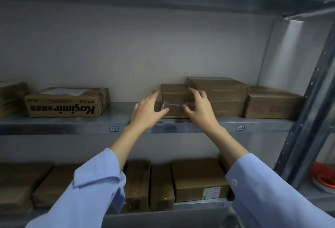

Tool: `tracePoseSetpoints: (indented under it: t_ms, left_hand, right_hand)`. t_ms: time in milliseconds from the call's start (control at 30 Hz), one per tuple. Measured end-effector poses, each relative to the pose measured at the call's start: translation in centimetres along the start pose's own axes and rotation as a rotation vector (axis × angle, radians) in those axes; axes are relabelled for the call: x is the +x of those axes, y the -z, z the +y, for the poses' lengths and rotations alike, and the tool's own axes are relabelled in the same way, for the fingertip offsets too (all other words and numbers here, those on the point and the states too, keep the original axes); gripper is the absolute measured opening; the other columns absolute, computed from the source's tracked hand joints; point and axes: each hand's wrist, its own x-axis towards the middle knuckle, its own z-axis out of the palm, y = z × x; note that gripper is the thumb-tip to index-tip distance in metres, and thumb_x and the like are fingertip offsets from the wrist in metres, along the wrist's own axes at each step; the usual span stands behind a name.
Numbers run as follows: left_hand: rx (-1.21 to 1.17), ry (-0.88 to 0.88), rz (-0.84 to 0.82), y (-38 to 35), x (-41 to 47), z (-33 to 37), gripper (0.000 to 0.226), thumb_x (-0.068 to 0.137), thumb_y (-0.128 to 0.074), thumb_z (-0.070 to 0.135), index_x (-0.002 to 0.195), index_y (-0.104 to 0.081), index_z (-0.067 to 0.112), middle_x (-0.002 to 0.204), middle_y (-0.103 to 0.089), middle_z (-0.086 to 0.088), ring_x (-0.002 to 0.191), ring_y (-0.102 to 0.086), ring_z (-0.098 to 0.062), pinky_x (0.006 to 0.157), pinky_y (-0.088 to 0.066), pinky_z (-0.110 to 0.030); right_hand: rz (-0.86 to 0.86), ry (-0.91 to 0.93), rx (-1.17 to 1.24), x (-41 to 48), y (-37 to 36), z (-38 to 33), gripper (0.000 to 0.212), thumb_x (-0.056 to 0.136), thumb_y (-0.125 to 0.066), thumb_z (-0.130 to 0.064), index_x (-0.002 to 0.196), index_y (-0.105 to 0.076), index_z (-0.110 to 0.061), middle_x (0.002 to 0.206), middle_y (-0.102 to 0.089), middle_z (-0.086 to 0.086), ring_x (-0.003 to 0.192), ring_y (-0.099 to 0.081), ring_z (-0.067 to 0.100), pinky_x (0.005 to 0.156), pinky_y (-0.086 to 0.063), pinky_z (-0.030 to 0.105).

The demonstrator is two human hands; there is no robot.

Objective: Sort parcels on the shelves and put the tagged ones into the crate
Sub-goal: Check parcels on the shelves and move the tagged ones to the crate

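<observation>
Because the right hand (199, 108) has only a corner hold on the small parcel (175, 100), with fingers curled over its top right edge and thumb pressed to the taped front, a 1-handed pull could twist the box and let it slip off the upper shelf (72, 124). The left hand (148, 109) is open, its fingers straight along the parcel's left side and its thumb near the front; blur hides whether it touches. The parcel sits near the shelf's middle, right up against a stack of 2 flat boxes (219, 90), so dragging it sideways may rub that stack and pull the top box askew. The glossy tape on the front may be slick under the thumb. No tag shows on the visible faces, so a wrong sort is possible, and the crate is not clearly in view.
</observation>
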Motion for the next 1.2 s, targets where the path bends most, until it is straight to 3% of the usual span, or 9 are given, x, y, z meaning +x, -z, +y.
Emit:
tracePoseSetpoints:
  t_ms: [300,400,500,667,767,833,933,1033,1200]
  left_hand:
    - [-0.271,-0.034,-0.024,-0.6,1.6,-0.6,0.07,0.083,-0.076,0.022,0.143,-0.042,0.018,0.144,-0.049,-0.005,0.131,-0.045,-0.023,0.093,-0.028,-0.017]
    - [-0.316,-0.026,-0.034,-0.4,1.5,-1.4,0.064,0.083,-0.076,0.022,0.138,-0.043,0.023,0.14,-0.051,-0.003,0.129,-0.045,-0.021,0.092,-0.03,-0.02]
    - [-0.353,-0.023,-0.046,-0.4,1.5,-1.7,0.06,0.082,-0.076,0.021,0.133,-0.044,0.024,0.138,-0.053,-0.004,0.129,-0.046,-0.02,0.094,-0.032,-0.023]
    - [-0.388,-0.038,-0.005,-0.5,1.4,-2.0,0.057,0.082,-0.075,0.015,0.13,-0.046,0.023,0.132,-0.057,-0.003,0.125,-0.05,-0.018,0.093,-0.032,-0.019]
    - [-0.393,-0.07,0.022,-0.5,1.2,-2.2,0.056,0.081,-0.075,0.013,0.128,-0.047,0.022,0.126,-0.059,-0.003,0.116,-0.053,-0.015,0.086,-0.032,-0.013]
    - [-0.394,-0.102,0.036,-0.4,1.0,-2.3,0.054,0.081,-0.075,0.013,0.126,-0.047,0.023,0.123,-0.059,-0.002,0.11,-0.053,-0.012,0.081,-0.032,-0.008]
    - [-0.422,-0.116,0.046,-0.3,0.9,-2.3,0.052,0.081,-0.074,0.014,0.122,-0.046,0.027,0.124,-0.055,0.005,0.109,-0.056,-0.017,0.087,-0.041,-0.019]
    - [-0.445,-0.115,0.056,-0.3,0.9,-2.4,0.051,0.081,-0.076,0.017,0.119,-0.044,0.03,0.125,-0.053,0.006,0.111,-0.055,-0.018,0.091,-0.045,-0.03]
    - [-0.555,-0.067,0.11,0.0,1.1,-2.3,0.047,0.08,-0.078,0.018,0.113,-0.046,0.026,0.127,-0.052,0.004,0.119,-0.051,-0.018,0.097,-0.044,-0.027]
  right_hand:
    - [0.005,0.008,0.06,0.2,-0.7,-0.6,0.064,0.089,-0.069,-0.017,0.146,-0.041,-0.014,0.136,-0.041,0.009,0.118,-0.051,0.024,0.097,-0.045,0.035]
    - [-0.022,0.002,0.08,0.3,-1.1,-0.9,0.069,0.088,-0.071,-0.015,0.148,-0.037,-0.011,0.138,-0.039,0.012,0.122,-0.049,0.024,0.102,-0.044,0.034]
    - [-0.039,-0.023,0.068,0.7,-1.4,-1.0,0.073,0.089,-0.07,-0.017,0.151,-0.031,-0.01,0.144,-0.038,0.017,0.13,-0.044,0.028,0.106,-0.031,0.019]
    - [-0.132,-0.081,0.041,1.7,-1.8,-1.0,0.084,0.091,-0.068,-0.024,0.155,-0.016,-0.009,0.14,-0.048,0.021,0.13,-0.046,0.034,0.098,-0.036,0.027]
    - [-0.142,-0.091,0.06,1.7,-2.1,-0.8,0.077,0.091,-0.068,-0.026,0.152,-0.024,-0.01,0.144,-0.041,0.016,0.134,-0.04,0.028,0.097,-0.027,0.018]
    - [-0.11,-0.118,0.112,1.8,-2.0,-0.8,0.069,0.091,-0.069,-0.025,0.147,-0.031,-0.009,0.14,-0.045,0.015,0.131,-0.044,0.027,0.099,-0.032,0.021]
    - [-0.078,-0.165,0.208,1.9,-1.7,-0.8,0.058,0.09,-0.07,-0.023,0.136,-0.037,-0.01,0.131,-0.054,0.011,0.121,-0.052,0.027,0.098,-0.044,0.033]
    - [-0.051,-0.141,0.216,1.7,-1.7,-0.9,0.055,0.089,-0.071,-0.022,0.132,-0.038,-0.01,0.131,-0.055,0.008,0.117,-0.054,0.028,0.097,-0.045,0.036]
    - [-0.025,-0.094,0.258,1.6,-1.9,-1.6,0.083,0.084,-0.077,-0.02,0.149,-0.027,-0.014,0.146,-0.044,0.007,0.134,-0.043,0.021,0.11,-0.04,0.04]
